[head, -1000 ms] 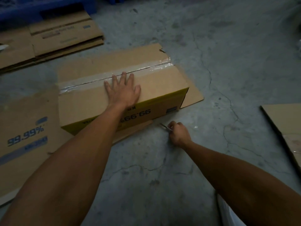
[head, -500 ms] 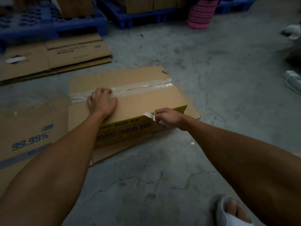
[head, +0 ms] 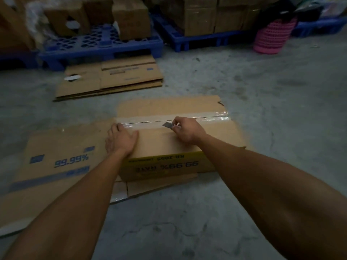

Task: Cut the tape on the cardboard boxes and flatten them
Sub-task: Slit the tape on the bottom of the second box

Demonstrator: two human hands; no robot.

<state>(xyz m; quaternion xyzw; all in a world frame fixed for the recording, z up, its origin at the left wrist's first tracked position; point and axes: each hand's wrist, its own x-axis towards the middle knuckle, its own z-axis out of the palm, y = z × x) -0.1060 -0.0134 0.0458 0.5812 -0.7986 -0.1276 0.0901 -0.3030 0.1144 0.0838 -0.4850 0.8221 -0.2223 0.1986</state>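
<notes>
A brown cardboard box (head: 159, 143) with a yellow printed front stands on the concrete floor, its top flaps sealed by a strip of clear tape (head: 210, 116) along the seam. My left hand (head: 121, 138) presses on the box top at its left end, fingers reaching the tape. My right hand (head: 185, 131) pinches a small blade (head: 167, 125) and holds its tip at the tape near the middle of the seam.
A flattened box (head: 56, 166) printed "99.99%" lies to the left, more flat cardboard under the box. A stack of flattened boxes (head: 112, 79) lies farther back. Blue pallets (head: 101, 45) with boxes and a pink basket (head: 273, 37) line the back.
My right hand rose from the floor with the blade, passed the box's front edge and reached the tape seam. My left hand slid left along the top.
</notes>
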